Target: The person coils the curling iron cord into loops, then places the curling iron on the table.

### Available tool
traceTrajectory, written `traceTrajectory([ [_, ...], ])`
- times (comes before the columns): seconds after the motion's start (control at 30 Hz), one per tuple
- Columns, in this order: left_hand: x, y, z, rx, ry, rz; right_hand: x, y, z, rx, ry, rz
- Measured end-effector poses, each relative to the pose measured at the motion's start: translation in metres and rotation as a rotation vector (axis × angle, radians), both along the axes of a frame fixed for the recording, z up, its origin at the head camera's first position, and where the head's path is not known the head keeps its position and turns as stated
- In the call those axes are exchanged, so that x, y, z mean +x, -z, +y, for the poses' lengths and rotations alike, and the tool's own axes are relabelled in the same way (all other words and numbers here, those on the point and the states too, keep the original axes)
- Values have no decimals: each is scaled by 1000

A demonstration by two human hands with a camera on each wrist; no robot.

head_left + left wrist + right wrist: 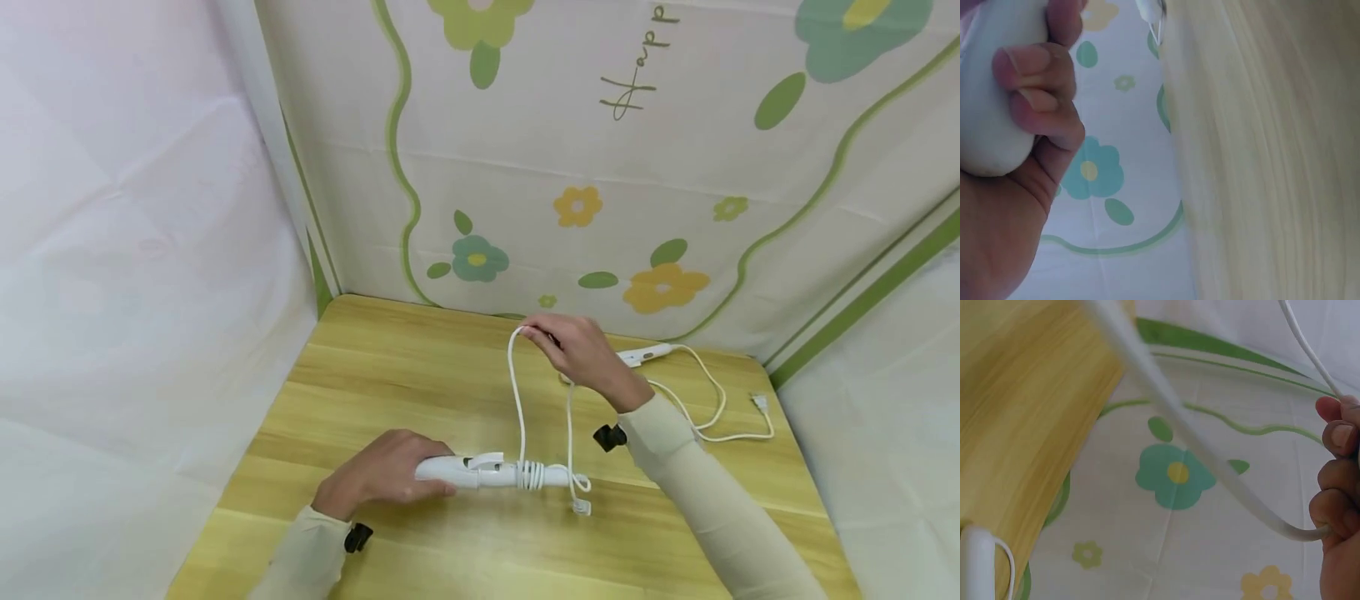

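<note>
My left hand (393, 468) grips the thick rounded end of a white curling iron (457, 473), held level just above or on the table. In the left wrist view, the fingers curl round its smooth white body (991, 94). Several turns of white cord (531, 476) are wound on its other half. From these turns the cord rises in a loop to my right hand (577, 354), which holds it between thumb and fingers. The cord then drops to a white plug (581, 507) near the iron's far tip. In the right wrist view, the fingers (1335, 475) are curled round the cord.
A second white curling iron (652, 354) lies at the back right, partly behind my right hand. Its loose cord (723, 400) curves over the wooden table (405, 367) to a plug (760, 402) near the right edge. Flower-printed cloth (525, 167) rises behind the table.
</note>
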State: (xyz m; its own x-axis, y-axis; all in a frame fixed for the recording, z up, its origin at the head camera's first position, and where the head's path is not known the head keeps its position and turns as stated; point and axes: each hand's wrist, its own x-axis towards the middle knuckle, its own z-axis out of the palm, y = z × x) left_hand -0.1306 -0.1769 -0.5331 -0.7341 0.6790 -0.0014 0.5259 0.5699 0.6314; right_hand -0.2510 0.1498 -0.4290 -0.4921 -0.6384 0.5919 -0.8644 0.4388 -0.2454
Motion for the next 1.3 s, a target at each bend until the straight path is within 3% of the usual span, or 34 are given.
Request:
traceTrajectory([
  [0.13,-3,-4,-2,76,32,15,-7,7,6,106,45,93],
  [0.23,-7,-5,-3,188,84,-2,-10,15,10,179,71,122],
  [0.4,-12,-9,-1,351,161,-36,-15,21,14,262,75,102],
  [0.5,-12,-13,-1,323,131,-25,-18,13,16,271,80,121],
  [0.63,-11,-15,-3,221,76,-29,-23,-5,17,282,91,228],
  [0.77,-11,-14,-7,188,67,-41,-26,-22,18,306,67,277],
  [1.13,-9,-8,-32,181,-75,-21,-14,-71,39,200,40,-76],
  [1.3,-9,-1,-28,107,-158,10,2,-91,32,184,14,-158],
])
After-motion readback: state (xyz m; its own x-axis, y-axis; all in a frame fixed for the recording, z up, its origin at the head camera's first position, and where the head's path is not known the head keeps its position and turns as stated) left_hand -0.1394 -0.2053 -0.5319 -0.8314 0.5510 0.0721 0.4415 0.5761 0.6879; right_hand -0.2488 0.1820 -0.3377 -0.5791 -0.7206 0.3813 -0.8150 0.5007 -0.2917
